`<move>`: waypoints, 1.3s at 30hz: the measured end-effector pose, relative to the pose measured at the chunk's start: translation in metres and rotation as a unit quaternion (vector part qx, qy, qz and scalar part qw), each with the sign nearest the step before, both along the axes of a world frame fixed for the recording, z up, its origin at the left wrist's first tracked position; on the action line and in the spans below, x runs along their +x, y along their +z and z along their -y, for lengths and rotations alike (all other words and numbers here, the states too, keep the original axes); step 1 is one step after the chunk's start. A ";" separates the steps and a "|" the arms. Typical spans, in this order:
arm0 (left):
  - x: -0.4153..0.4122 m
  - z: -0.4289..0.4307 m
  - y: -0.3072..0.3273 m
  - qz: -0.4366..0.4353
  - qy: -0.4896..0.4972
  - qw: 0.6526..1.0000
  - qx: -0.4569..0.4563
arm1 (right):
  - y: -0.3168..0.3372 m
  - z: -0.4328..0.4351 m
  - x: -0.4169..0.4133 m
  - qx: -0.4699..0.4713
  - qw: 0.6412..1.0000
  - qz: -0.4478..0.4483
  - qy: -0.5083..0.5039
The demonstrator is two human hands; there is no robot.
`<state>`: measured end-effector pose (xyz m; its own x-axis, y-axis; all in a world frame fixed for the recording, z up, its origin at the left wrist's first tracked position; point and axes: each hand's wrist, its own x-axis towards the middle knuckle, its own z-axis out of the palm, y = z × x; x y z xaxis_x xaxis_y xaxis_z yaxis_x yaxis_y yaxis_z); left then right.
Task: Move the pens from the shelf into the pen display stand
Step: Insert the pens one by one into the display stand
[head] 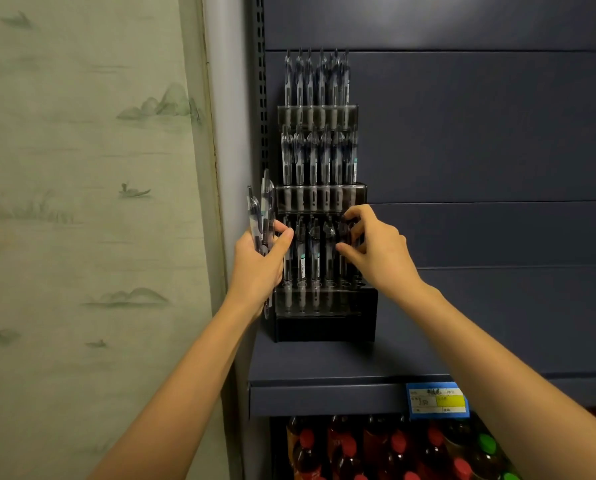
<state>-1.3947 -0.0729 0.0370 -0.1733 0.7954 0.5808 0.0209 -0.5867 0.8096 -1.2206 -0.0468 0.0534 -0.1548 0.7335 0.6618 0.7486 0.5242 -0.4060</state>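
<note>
Two bare forearms reach up from below toward a dark shelf (324, 396). On it, at the left end against the blue-grey back panel, stands the pen display stand (324, 327), a black stepped rack with three clear tiers. Its top row of pens (315, 81) and middle row of pens (319, 157) look full. The lowest row of pens (307, 258) has open holes at its right end.

The left grip (258, 268) is clenched round a spare bundle of pens (263, 209), held upright just beside the stand's left edge, tips poking above the fingers. The right grip (379, 254) is at the right end of the lowest tier, thumb and fingers curled about a single pen (343, 230) that stands there (whether its tip sits in a hole, I cannot tell).

Below the shelf lip hangs a blue and yellow price label (436, 400), over bottles (393, 448) with red and green caps. Pale green wallpaper (81, 202) covers the wall to the left.
</note>
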 end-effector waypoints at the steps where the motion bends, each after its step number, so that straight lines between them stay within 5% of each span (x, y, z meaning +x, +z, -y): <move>1: 0.000 0.000 0.000 -0.001 -0.001 1.000 0.000 | -0.002 0.000 0.000 0.000 1.000 0.001 -0.003; 14: 0.005 0.006 0.000 -0.003 -0.030 0.999 -0.011 | -0.001 0.010 0.001 0.059 0.996 0.014 -0.061; 27: 0.045 0.018 0.000 0.005 -0.075 0.997 -0.030 | 0.038 0.027 -0.006 -0.036 0.983 -0.054 0.174; 39: 0.061 0.022 -0.002 0.012 -0.079 0.997 -0.019 | 0.040 0.022 0.003 -0.065 0.959 -0.132 0.243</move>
